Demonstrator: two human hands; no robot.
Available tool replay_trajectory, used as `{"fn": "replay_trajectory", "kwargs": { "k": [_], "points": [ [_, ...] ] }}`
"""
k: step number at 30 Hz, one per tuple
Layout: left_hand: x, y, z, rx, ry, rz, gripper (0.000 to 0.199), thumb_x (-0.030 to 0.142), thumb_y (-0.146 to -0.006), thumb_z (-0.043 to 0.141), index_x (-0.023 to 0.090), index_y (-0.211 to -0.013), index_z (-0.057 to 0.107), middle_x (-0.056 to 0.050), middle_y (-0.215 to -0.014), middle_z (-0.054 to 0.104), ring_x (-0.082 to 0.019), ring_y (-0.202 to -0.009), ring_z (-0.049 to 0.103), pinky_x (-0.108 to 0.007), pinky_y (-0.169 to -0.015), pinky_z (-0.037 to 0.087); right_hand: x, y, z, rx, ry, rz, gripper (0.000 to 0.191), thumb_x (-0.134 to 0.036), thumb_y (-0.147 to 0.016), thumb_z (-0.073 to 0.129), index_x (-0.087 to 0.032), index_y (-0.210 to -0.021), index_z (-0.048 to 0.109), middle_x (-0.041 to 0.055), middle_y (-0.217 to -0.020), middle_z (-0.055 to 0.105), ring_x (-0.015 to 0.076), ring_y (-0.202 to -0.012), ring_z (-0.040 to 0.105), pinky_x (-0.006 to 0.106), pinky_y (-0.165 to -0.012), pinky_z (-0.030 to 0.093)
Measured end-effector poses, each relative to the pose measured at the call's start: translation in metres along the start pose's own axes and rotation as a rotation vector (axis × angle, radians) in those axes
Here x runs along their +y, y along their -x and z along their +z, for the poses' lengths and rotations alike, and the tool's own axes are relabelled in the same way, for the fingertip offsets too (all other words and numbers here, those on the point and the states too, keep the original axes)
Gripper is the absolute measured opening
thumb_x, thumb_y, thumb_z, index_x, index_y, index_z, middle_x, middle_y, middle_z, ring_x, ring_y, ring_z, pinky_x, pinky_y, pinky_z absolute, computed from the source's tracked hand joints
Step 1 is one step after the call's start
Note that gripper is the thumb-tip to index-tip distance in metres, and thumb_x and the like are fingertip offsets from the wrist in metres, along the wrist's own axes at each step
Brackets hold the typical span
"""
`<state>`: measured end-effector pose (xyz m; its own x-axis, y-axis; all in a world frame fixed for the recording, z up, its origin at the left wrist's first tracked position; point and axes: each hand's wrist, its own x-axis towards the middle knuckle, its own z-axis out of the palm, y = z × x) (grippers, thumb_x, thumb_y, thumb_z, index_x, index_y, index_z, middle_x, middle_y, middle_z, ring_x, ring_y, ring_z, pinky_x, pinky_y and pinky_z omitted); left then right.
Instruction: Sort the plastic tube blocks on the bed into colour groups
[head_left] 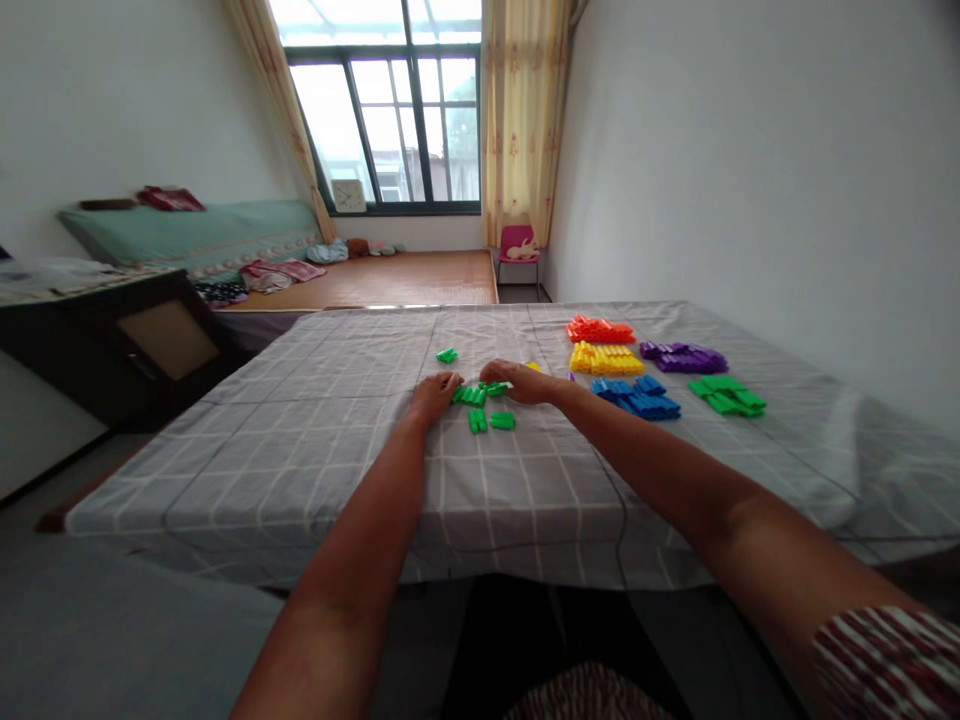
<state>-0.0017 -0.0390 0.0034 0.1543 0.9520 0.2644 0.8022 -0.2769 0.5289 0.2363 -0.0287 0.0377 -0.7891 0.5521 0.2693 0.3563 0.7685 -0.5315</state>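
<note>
Several green pieces lie together in a short row (471,397) in the middle of the cloth-covered table. My left hand (436,393) is at the left end of this row, its fingertips at the pieces. At the right end, my right hand (516,381) has its bent fingers at another green piece (493,389); whether it grips the piece is too small to tell. Nearer to me lie a green pair (478,421) and a single green piece (502,421). Beyond the hands is one more green bit (447,355). A yellow piece (532,366) shows behind my right hand.
On the table's right side are piles of orange (600,330), yellow (607,358), blue (636,397), purple (684,357) and green (727,395) pieces. The checked tablecloth (300,440) hangs over the near edge. A pink chair (519,243) stands beyond the table.
</note>
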Motion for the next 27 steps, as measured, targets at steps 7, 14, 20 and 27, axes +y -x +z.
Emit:
{"fn": "replay_trajectory", "kwargs": {
  "k": [7, 14, 20, 27],
  "points": [
    [0.004, 0.003, -0.003, -0.013, 0.016, -0.045, 0.04, 0.039, -0.093, 0.038, 0.023, -0.1, 0.075, -0.005, -0.101, 0.074, -0.02, -0.096, 0.063, -0.027, -0.082, 0.044, 0.008, -0.021, -0.014, -0.186, 0.184, 0.139, 0.068, -0.005, -0.061, 0.072, -0.021, -0.127, 0.059, 0.0083, -0.131, 0.059, 0.0246, -0.119, 0.055, 0.039, -0.102, 0.042],
    [0.001, 0.001, -0.002, 0.001, 0.041, -0.022, 0.042, 0.039, -0.093, 0.038, 0.02, -0.1, 0.075, -0.006, -0.102, 0.074, -0.02, -0.095, 0.064, -0.026, -0.082, 0.045, 0.005, -0.022, -0.018, -0.26, 0.174, 0.284, 0.061, -0.016, -0.065, 0.076, -0.02, -0.124, 0.063, 0.0052, -0.116, 0.069, 0.0212, -0.101, 0.064, 0.029, -0.088, 0.049],
    [0.003, 0.002, -0.003, 0.008, 0.039, -0.006, 0.045, 0.04, -0.092, 0.036, 0.018, -0.098, 0.075, -0.006, -0.101, 0.074, -0.02, -0.094, 0.064, -0.027, -0.083, 0.045, -0.006, -0.011, -0.008, -0.11, 0.282, 0.341, 0.068, -0.024, -0.064, 0.078, -0.015, -0.129, 0.057, 0.0141, -0.129, 0.06, 0.0259, -0.113, 0.059, 0.033, -0.095, 0.047],
    [0.004, 0.002, -0.008, 0.001, 0.029, -0.008, 0.049, 0.046, -0.089, 0.036, 0.017, -0.1, 0.074, -0.005, -0.101, 0.074, -0.02, -0.094, 0.064, -0.027, -0.084, 0.046, -0.03, 0.019, -0.017, 0.137, 0.219, 0.236, 0.07, -0.02, -0.061, 0.077, -0.019, -0.128, 0.054, 0.0098, -0.116, 0.063, 0.0233, -0.112, 0.057, 0.036, -0.098, 0.045]
  ]
}}
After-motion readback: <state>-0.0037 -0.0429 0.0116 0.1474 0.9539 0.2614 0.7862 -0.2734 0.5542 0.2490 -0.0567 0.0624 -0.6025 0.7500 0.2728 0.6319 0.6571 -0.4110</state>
